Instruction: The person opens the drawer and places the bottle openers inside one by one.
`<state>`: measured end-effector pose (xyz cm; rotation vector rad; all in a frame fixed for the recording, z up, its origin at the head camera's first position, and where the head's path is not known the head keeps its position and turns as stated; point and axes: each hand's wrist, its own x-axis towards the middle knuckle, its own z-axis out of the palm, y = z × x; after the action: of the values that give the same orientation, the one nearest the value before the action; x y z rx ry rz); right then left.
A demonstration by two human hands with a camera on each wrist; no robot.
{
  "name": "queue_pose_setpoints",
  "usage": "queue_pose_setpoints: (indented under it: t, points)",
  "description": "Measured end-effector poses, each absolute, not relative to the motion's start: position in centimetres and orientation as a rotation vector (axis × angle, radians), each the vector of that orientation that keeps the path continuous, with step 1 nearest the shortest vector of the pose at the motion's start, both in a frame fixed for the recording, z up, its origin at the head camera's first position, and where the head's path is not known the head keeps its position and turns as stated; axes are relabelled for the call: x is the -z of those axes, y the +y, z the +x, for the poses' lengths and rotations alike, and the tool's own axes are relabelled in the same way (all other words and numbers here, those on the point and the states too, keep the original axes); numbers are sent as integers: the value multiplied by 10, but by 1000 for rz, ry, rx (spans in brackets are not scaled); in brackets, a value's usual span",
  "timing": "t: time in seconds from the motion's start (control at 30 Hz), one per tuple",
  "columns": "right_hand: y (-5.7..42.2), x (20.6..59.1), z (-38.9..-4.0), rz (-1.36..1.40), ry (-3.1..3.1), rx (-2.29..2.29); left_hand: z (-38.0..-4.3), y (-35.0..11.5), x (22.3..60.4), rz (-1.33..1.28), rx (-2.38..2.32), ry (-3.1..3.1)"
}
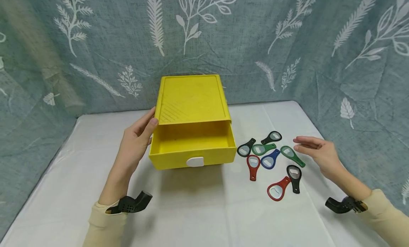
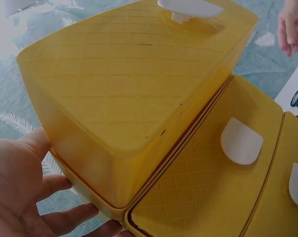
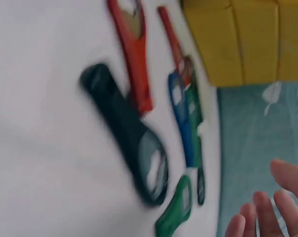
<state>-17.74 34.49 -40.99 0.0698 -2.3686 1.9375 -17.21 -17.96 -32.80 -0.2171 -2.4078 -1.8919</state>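
Observation:
A yellow drawer unit [image 1: 193, 97] stands on the table with its top drawer [image 1: 169, 162] pulled out. Inside, the visible part of the drawer is bare. My left hand [image 1: 131, 145] rests against the unit's left side, fingers spread and lightly bent along its edge. My right hand [image 1: 321, 157] hovers with relaxed fingers, holding nothing, just right of several bottle openers. Nearest to it is a green bottle opener [image 1: 298, 161]. Around that lie black [image 1: 295, 186], red [image 1: 284, 183], blue [image 1: 274, 154] and more green bottle openers [image 1: 270, 146].
In the left wrist view, lower drawers [image 2: 188, 192] with white tab handles [image 2: 241, 141] sit shut below the open one. A white cloth [image 1: 191, 211] covers the table. Behind it hangs a grey-green leaf-patterned curtain [image 1: 121, 44].

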Motion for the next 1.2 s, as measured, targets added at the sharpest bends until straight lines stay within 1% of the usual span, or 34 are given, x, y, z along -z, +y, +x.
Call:
queue_pose_setpoints:
  t: [0.07,0.23,0.43,0.6,0.73,1.2]
  points:
    - [352,417,-180,68,-2372,-1968,-173,-180,328,-216,1887,-2408]
    - [364,432,-183,26,-2496,-1870,-173,-181,329,-225,1906,-2396]
    - [367,443,-185,-54,-2562,-1820,-173,-181,330,-235,1897,-2396]
    - [364,445,-185,-85,-2567,-1847,-173,-181,330,-243,1897,-2388]
    - [362,444,-185,-90,-2633,-1783,-173,-181,330,-234,1902,-2388]
    - [367,447,-188,-28,-2776,-1650,-173,-181,330,-233,1897,-2387]
